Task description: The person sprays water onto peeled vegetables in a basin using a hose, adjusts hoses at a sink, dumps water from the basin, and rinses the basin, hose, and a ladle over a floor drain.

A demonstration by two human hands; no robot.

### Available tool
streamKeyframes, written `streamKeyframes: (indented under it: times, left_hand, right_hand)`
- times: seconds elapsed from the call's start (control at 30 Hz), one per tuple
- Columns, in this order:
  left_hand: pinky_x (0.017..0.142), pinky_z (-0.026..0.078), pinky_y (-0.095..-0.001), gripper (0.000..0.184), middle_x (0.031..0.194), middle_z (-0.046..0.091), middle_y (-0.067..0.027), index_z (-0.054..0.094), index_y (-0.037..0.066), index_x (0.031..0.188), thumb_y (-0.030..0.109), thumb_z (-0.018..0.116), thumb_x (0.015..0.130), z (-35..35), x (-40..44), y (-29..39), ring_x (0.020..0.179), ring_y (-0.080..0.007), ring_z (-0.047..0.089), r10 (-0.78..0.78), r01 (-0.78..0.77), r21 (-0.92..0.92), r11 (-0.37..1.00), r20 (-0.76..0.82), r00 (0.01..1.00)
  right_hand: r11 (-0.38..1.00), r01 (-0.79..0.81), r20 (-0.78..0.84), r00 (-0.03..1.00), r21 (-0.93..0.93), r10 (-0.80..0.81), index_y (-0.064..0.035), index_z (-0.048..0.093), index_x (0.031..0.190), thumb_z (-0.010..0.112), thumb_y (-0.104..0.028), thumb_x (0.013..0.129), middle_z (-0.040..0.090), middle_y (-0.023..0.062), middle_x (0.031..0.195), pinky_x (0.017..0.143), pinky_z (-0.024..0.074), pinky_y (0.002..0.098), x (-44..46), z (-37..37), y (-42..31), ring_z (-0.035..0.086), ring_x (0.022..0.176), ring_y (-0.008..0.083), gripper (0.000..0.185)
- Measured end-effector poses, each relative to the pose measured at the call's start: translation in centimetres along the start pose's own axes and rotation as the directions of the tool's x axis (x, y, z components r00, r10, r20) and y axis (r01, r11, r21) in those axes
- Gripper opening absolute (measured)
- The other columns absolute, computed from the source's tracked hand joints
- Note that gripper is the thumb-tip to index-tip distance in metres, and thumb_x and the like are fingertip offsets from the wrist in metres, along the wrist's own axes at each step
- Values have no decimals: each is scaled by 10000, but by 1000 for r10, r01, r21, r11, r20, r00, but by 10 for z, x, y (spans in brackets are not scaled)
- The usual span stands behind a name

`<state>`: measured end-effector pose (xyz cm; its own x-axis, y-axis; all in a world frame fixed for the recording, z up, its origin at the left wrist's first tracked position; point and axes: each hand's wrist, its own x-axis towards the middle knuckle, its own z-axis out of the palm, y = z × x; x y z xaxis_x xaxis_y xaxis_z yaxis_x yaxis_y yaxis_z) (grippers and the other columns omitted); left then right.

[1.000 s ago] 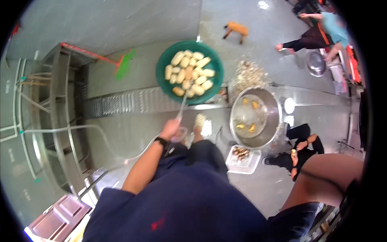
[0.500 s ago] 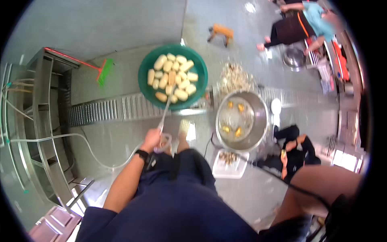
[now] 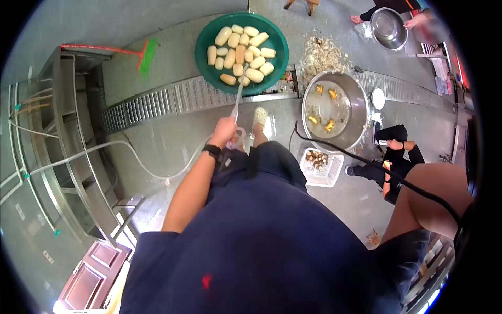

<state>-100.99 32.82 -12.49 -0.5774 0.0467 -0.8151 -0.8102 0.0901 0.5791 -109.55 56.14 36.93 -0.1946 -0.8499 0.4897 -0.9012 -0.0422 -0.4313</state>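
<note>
My left hand (image 3: 225, 132) is closed around a clear hose (image 3: 172, 175), which loops down across the floor from the pipes on the left. Water leaves the hose in a stream (image 3: 240, 94). It lands in a wide green basin (image 3: 202, 73) filled with pale, peeled, stubby root pieces (image 3: 254, 75), one of them browner than the others. A pale translucent ring-shaped item (image 3: 239, 137) shows beside the left hand; whether the hand touches it I cannot tell. My right arm (image 3: 438, 196) is raised at the right edge, and its hand lies outside the view.
A large steel pot (image 3: 361, 112) with several yellowish pieces stands right of the basin, near a peelings heap (image 3: 324, 56) and a white crate (image 3: 325, 178). One co-worker (image 3: 392, 157) sits at right; another's hand (image 3: 417, 21) is by a steel bowl (image 3: 389, 29). A drain grate (image 3: 138, 110) crosses the floor.
The whole view has shifted, so the basin, pot and crate appear higher and further right. My left hand keeps hold of the hose, its stream still landing in the basin.
</note>
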Motion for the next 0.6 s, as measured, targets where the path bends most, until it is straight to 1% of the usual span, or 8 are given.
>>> streamKeyframes:
  times: [0.1, 0.2, 0.23, 0.33, 0.4, 0.43, 0.53, 0.6]
  left_hand:
    - [445, 444, -407, 209, 657, 563, -248, 550, -85, 771, 94, 461, 835, -2, 8, -13, 527, -331, 590, 146, -131, 248, 960, -43, 988]
    - [433, 427, -410, 233, 647, 561, -238, 558, -80, 765, 117, 458, 840, -4, 10, -17, 518, -316, 579, 98, -93, 209, 974, -12, 995]
    - [415, 411, -412, 263, 632, 557, -226, 560, -74, 745, 143, 452, 846, -2, 12, -20, 473, -301, 551, 190, -177, 213, 961, -41, 981]
    - [415, 406, -414, 276, 636, 562, -222, 564, -69, 732, 154, 446, 843, 0, -5, 2, 454, -312, 529, -44, 42, -27, 999, -46, 998]
    - [414, 412, -417, 263, 627, 558, -213, 563, -65, 736, 145, 445, 841, 4, -4, 5, 456, -317, 530, -47, 43, -59, 997, -63, 997]
    - [414, 416, -419, 256, 623, 556, -209, 563, -62, 738, 140, 444, 840, 3, -4, 3, 457, -320, 531, -50, 45, -75, 996, -71, 996]
    - [413, 429, -415, 259, 605, 549, -187, 558, -58, 744, 145, 435, 850, -1, 10, -18, 461, -304, 545, 439, -380, 552, 742, 27, 898]
    - [462, 463, -442, 229, 633, 568, -215, 557, -52, 748, 122, 439, 837, -1, 34, -37, 509, -335, 586, 310, -280, 381, 881, -18, 951]
  right_hand:
    - [1000, 29, -13, 1000, 0, -29, 0, 545, 1076, 388, -281, 969, 596, 82, 1023, 837, 448, 316, 3, 1, -1, 574, 921, 170, 339]
    - [1000, 31, -12, 999, -2, -31, 1, 543, 1078, 384, -294, 972, 595, 82, 1026, 838, 449, 317, 3, -3, -4, 575, 922, 170, 351]
    - [999, 32, -15, 999, -3, -32, 1, 542, 1079, 383, -298, 973, 595, 82, 1027, 838, 449, 318, 5, -3, -5, 576, 922, 170, 355]
    - [999, 46, -43, 998, 9, -46, 1, 540, 1080, 380, -311, 975, 594, 82, 1029, 838, 449, 319, 9, -2, -4, 576, 923, 171, 367]
    - [998, 53, -83, 995, 26, -51, 1, 539, 1081, 377, -320, 977, 593, 83, 1031, 838, 449, 320, 10, -6, -2, 577, 924, 171, 375]
    - [998, 56, -119, 992, 33, -52, 2, 538, 1082, 376, -324, 977, 593, 83, 1032, 839, 449, 320, 11, -8, -2, 577, 924, 172, 379]
    - [990, 17, -366, 930, 140, 36, 2, 536, 1084, 372, -338, 980, 592, 83, 1035, 839, 450, 322, 4, -16, 20, 578, 925, 172, 391]
    - [927, -38, -606, 747, 374, 275, 2, 534, 1085, 370, -346, 981, 592, 83, 1037, 839, 450, 322, -6, -6, 55, 579, 925, 173, 399]
